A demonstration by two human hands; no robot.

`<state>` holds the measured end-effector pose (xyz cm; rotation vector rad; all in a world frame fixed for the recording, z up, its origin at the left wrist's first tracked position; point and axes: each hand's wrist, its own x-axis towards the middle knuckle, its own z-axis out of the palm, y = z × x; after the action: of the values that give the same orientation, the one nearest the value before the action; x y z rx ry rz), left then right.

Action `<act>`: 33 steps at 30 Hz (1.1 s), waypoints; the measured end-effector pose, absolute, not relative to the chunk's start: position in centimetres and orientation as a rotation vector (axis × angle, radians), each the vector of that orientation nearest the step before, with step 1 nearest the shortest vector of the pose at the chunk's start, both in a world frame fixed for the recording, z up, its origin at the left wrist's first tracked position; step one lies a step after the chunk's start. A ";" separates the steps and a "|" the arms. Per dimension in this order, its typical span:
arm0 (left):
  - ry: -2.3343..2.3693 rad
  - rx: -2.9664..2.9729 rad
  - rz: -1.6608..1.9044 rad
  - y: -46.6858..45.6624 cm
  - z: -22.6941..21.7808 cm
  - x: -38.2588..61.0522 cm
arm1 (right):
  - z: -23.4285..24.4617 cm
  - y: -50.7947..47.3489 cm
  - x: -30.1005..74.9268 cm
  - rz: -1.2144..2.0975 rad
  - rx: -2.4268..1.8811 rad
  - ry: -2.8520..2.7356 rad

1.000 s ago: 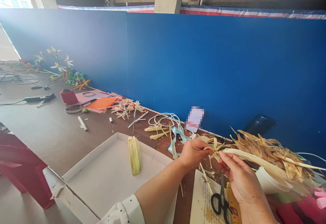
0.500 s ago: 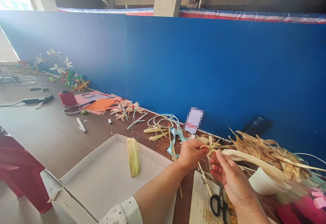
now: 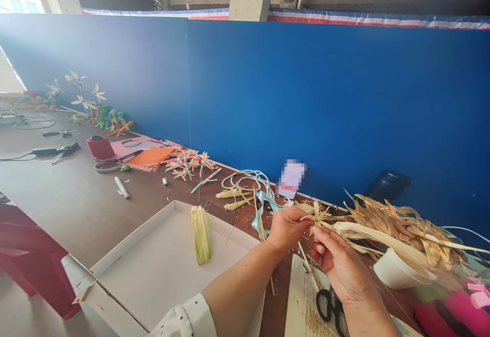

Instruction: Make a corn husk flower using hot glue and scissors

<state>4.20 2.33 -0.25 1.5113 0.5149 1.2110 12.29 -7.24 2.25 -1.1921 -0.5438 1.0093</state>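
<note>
Between my two hands is a small pale flower of corn husk strips (image 3: pixel 317 211). My left hand (image 3: pixel 288 229) pinches it from the left, with the fingertips pressed together. The thumb and fingers of my right hand (image 3: pixel 339 260) close on its lower right side, close to the left fingertips. Black-handled scissors (image 3: pixel 324 304) lie under my right wrist on a printed sheet (image 3: pixel 296 296); their blades are hidden by the hand. A heap of dry corn husks (image 3: pixel 398 224) lies just right of the hands. A light blue ribbon (image 3: pixel 261 209) is to their left.
A white box tray (image 3: pixel 153 281) holds a folded green husk (image 3: pixel 200 235). A white cup (image 3: pixel 401 270) lies tipped at the right. A phone (image 3: pixel 291 178) leans on the blue partition (image 3: pixel 325 107). Farther left are a red thread spool (image 3: pixel 100 148), orange paper (image 3: pixel 151 157) and a red stool (image 3: pixel 32 260).
My right hand has moved up and left, its thumb and fingers closing in at the husk flower. The left hand has stayed nearly still, holding the flower.
</note>
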 end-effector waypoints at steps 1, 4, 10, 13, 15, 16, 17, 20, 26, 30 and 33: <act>0.510 1.512 1.209 2.3 -0.3 4.2 | 2.2 -7.2 12.4 1.004 -1.194 -0.549; 0.487 1.512 1.207 2.4 -0.3 4.2 | 2.1 -7.3 12.6 0.981 -1.203 -0.546; 0.497 1.521 1.178 2.4 -0.2 4.2 | 2.1 -7.4 13.0 0.961 -1.202 -0.552; 0.497 1.512 1.172 2.4 -0.2 4.2 | 2.1 -7.4 13.0 0.946 -1.201 -0.561; 0.497 1.498 1.181 2.4 -0.3 4.3 | 2.1 -7.4 13.0 0.945 -1.196 -0.569; 0.499 1.493 1.182 2.5 -0.3 4.3 | 2.1 -7.4 13.0 0.944 -1.194 -0.570; 0.504 1.489 1.183 2.5 -0.3 4.3 | 2.1 -7.4 13.1 0.943 -1.193 -0.567; 0.525 1.483 1.183 2.5 -0.3 4.3 | 2.0 -7.3 13.1 0.947 -1.197 -0.544; 0.530 1.485 1.215 2.4 -0.4 4.2 | 2.3 -7.2 12.6 0.977 -1.180 -0.507; 0.550 1.502 1.256 2.2 -0.7 4.5 | 2.5 -7.1 11.9 1.010 -1.146 -0.477; 0.553 1.530 1.297 2.0 -0.8 4.6 | 2.5 -7.0 11.2 1.093 -1.092 -0.483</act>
<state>4.59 2.01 -0.76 1.5298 0.5530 1.2969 11.23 -7.02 2.49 -1.0924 -0.4834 1.0929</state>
